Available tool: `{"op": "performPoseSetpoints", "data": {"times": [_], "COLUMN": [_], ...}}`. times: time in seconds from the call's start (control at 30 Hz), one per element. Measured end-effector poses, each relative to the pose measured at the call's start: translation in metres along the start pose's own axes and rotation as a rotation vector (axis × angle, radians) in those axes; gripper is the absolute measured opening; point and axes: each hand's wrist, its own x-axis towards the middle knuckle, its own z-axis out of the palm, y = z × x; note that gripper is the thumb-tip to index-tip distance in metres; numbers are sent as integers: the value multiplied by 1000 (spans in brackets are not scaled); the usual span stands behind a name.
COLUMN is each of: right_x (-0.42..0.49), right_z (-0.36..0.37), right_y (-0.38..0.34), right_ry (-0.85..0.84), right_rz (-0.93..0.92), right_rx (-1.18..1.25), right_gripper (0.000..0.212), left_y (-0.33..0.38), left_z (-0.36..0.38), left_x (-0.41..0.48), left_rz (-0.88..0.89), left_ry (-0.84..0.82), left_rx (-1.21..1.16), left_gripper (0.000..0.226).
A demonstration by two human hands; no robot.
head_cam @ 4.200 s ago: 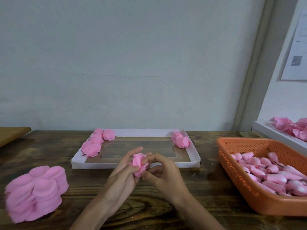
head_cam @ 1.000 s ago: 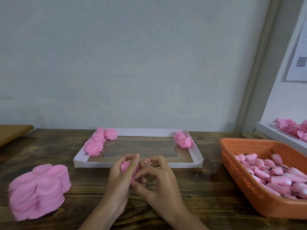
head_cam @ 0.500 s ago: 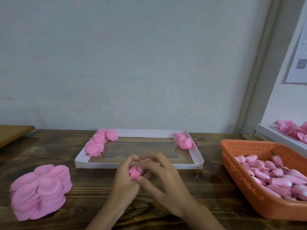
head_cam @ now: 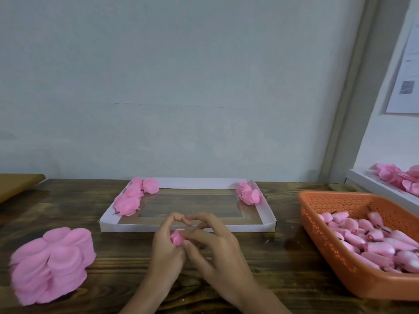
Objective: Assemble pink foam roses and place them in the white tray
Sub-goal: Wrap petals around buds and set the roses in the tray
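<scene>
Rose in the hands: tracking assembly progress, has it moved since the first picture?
Yes. Earlier the rose overlapped the white tray at its front wall; now it shows below that wall, gripped by the left hand and right hand.

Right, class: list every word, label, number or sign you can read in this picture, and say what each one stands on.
Nothing here can be read.
Sheet of paper on the right wall: faint printed lines, too small and blurred to read.
Dark square on that sheet: looks like a scan code, no legible characters.
White tray, orange basket, foam rose: no lettering visible.
</scene>
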Motion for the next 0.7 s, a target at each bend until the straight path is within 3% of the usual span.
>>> {"op": "performPoseSetpoints", "data": {"times": [0.23, 0.4, 0.47, 0.57, 0.7], "right_x": [-1, -5, -7, -9, -9], "right_z": [8, 15, 20, 28, 29], "right_y": [-3, -8, -11, -17, -16], "right_ry": [0, 122, 66, -6, 29], "right_rz": [60, 291, 381, 388, 420], "right_rx": [33, 373, 448, 464, 435], "right_gripper": [27, 37, 32, 28, 21], "left_y": [2, -1, 0, 2, 3], "left_z": [0, -4, -7, -6, 1], "left_x": [-1, 5, 6, 6, 3], "left_rz": [-46, -98, -141, -207, -221], "left_ry": [4, 109, 141, 92, 45], "left_rx": [-72, -187, -306, -387, -400], "left_gripper": [29, 22, 19, 24, 30]}}
